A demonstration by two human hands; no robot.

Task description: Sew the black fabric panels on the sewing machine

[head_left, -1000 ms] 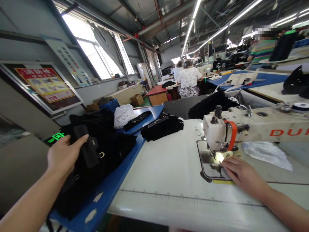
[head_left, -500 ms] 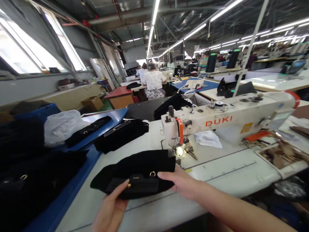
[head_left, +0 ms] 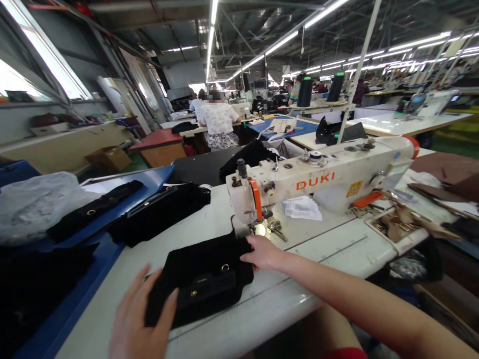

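Observation:
A black fabric piece (head_left: 209,269) with a gold ring and a gold stud lies on the white sewing table (head_left: 149,259). Its upper right corner is by the needle area of the sewing machine (head_left: 314,184). My right hand (head_left: 264,253) grips the piece's right edge, thumb on top and fingers partly hidden. My left hand (head_left: 145,314) rests at the left edge of the piece with its fingers spread, the thumb over the fabric.
More black pieces (head_left: 160,209) lie left of the machine. A plastic bag (head_left: 41,204) sits on the blue surface at far left. Behind the machine head are white papers (head_left: 302,208); a tray (head_left: 398,244) of small parts stands right. A person (head_left: 219,119) sits ahead.
The black piece has turned and now lies flatter, its corner by the machine's needle. My left hand has opened and shifted to its left edge. The view has swung right.

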